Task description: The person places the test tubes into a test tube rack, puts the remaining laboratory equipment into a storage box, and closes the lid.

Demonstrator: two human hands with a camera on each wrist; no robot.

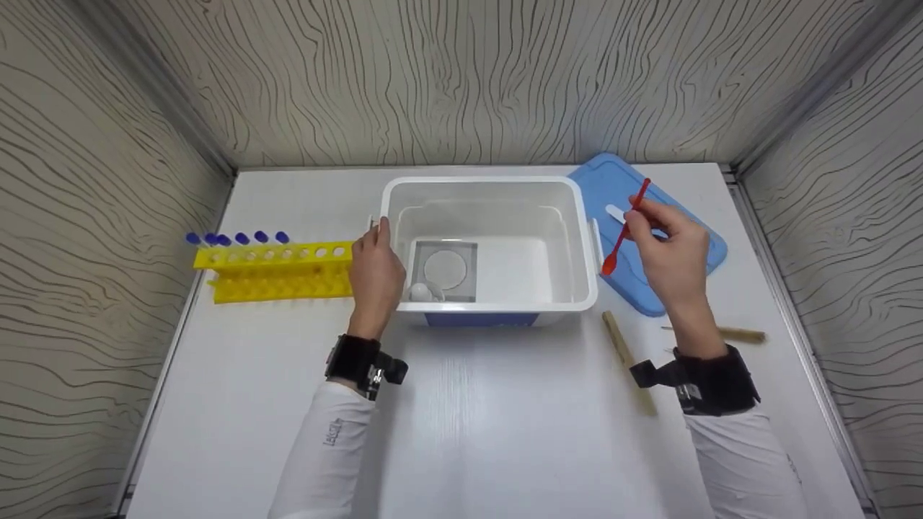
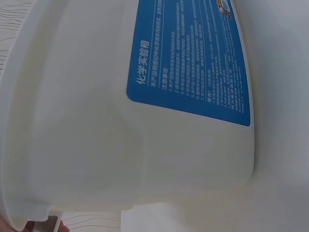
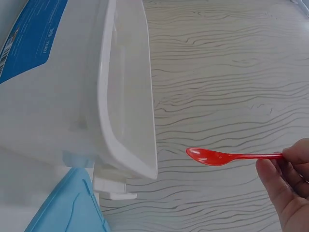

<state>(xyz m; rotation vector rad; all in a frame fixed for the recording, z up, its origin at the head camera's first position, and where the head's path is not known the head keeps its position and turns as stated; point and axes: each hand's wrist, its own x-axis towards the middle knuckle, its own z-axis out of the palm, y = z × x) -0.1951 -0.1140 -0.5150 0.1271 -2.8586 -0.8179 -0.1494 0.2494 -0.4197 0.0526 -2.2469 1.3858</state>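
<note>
My right hand [image 1: 674, 252] pinches a red plastic spoon [image 1: 611, 261] by its handle, with the bowl hanging lower, just right of the white plastic box [image 1: 497, 308]. In the right wrist view, the spoon [image 3: 210, 157] lies level across the picture, its bowl pointing at the box and apart from it. My left hand [image 1: 378, 267] grips the box's left rim near the side latch, its fingertips partly hidden there. Inside the box, a grey square piece with a pale round disc [image 1: 445, 269] lies at the left, with a small white rounded item [image 1: 420, 292] on its near corner.
A yellow test tube rack [image 1: 281, 285] with several blue-capped tubes [image 1: 260, 236] stands left of the box. Behind my right hand lies a blue lid [image 1: 642, 292] bearing a white strip [image 1: 615, 213]. A wooden stick [image 1: 624, 353] and a wooden-handled tool [image 1: 743, 334] lie at the right.
</note>
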